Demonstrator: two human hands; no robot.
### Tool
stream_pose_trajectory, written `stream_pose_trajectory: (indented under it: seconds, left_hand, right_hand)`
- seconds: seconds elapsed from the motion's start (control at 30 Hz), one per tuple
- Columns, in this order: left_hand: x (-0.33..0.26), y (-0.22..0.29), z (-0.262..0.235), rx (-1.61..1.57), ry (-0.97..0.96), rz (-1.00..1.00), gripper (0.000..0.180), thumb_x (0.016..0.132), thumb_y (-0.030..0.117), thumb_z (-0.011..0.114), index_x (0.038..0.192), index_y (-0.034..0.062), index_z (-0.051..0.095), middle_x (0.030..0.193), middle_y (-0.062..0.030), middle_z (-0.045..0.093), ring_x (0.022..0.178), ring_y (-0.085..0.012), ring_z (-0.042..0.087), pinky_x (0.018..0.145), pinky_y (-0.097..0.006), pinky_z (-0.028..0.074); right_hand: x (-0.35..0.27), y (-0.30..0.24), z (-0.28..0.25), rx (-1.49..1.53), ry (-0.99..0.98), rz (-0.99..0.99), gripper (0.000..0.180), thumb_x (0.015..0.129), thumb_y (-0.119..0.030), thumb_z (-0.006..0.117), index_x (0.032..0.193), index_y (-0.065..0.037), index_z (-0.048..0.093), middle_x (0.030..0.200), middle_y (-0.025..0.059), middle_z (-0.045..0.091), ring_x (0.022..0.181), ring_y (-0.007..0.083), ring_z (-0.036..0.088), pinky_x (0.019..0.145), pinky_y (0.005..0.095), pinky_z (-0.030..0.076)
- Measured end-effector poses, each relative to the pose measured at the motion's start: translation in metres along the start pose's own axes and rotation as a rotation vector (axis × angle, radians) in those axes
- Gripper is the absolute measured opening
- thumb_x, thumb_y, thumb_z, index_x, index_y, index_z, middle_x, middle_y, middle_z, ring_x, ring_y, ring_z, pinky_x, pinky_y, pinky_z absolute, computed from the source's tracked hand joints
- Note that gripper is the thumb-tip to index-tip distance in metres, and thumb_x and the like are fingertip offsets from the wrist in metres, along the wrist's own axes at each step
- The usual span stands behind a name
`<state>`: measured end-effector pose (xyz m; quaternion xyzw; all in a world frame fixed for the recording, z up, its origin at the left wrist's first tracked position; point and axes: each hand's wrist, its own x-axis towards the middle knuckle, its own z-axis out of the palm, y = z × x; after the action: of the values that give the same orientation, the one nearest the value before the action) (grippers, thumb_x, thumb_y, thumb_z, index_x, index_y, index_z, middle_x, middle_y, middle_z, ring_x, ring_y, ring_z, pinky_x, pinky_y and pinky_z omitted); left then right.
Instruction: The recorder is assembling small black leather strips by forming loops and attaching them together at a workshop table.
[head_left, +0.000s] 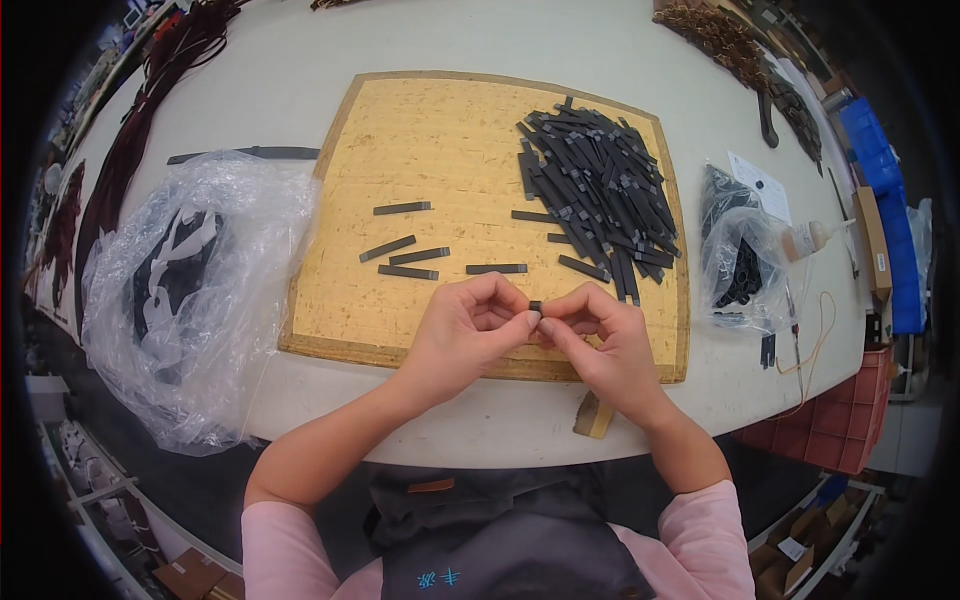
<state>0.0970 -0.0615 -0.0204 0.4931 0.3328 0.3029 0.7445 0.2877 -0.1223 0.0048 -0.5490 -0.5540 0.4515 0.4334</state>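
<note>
Pinching 1 small dark strip [535,306] between them, the left hand [462,335] and right hand [600,345] meet fingertip to fingertip over the near edge of a cork board [440,150]; both are closed tight on it, w/ only its end showing. Just beyond the grip lie 5 loose strips [405,255]. Beyond & right sits a strip pile [595,185]. Far left, a clear plastic bag [190,290].
</note>
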Motion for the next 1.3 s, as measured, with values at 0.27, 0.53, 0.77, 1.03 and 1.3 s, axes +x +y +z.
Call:
stream_pose_trajectory:
  seconds: [0.27,0.53,0.77,1.03,1.3]
  left_hand:
    - [-0.006,0.012,0.004,0.129,0.007,0.003,0.013,0.096,0.005,0.068,0.104,-0.0037,0.064,0.098,-0.0041,0.068,0.092,-0.0095,0.068,0.081,-0.023,0.055]
    - [-0.003,0.0,0.009,0.329,0.06,0.206,0.011,0.094,0.003,0.066,0.098,-0.0066,0.065,0.088,-0.0101,0.07,0.08,-0.0134,0.07,0.074,-0.028,0.058]
    - [-0.001,0.001,0.009,0.26,0.069,0.163,0.01,0.096,0.004,0.065,0.099,-0.0057,0.065,0.085,-0.008,0.071,0.076,-0.0103,0.068,0.069,-0.026,0.056]
    - [0.002,-0.006,0.01,0.228,0.052,0.168,0.011,0.097,0.006,0.064,0.097,-0.0053,0.064,0.084,-0.0055,0.07,0.076,-0.0075,0.067,0.066,-0.024,0.055]
    - [0.004,-0.003,-0.001,0.1,-0.025,-0.002,0.01,0.098,0.007,0.067,0.101,-0.0028,0.064,0.095,-0.0018,0.068,0.086,-0.0065,0.068,0.078,-0.021,0.056]
  right_hand:
    - [0.003,0.007,-0.003,0.293,-0.017,0.19,0.009,0.098,-0.001,0.065,0.104,0.003,0.061,0.097,0.0079,0.07,0.086,0.0094,0.07,0.077,0.0217,0.056]
    - [0.01,0.013,-0.006,0.407,-0.066,0.281,0.011,0.098,-0.007,0.065,0.095,-0.001,0.056,0.09,0.0075,0.068,0.078,0.0106,0.069,0.07,0.026,0.06]
    - [0.011,0.009,-0.005,0.398,-0.045,0.298,0.01,0.099,-0.005,0.063,0.095,-0.003,0.054,0.087,0.0068,0.067,0.078,0.0122,0.068,0.073,0.029,0.061]
    - [0.01,0.011,-0.004,0.374,-0.052,0.278,0.008,0.099,-0.004,0.06,0.096,-0.002,0.053,0.088,0.0075,0.066,0.079,0.0128,0.069,0.073,0.0304,0.062]
    - [0.005,0.011,0.001,0.388,-0.068,0.226,0.01,0.099,-0.004,0.062,0.099,-0.002,0.052,0.095,0.0065,0.065,0.084,0.0111,0.068,0.074,0.0282,0.062]
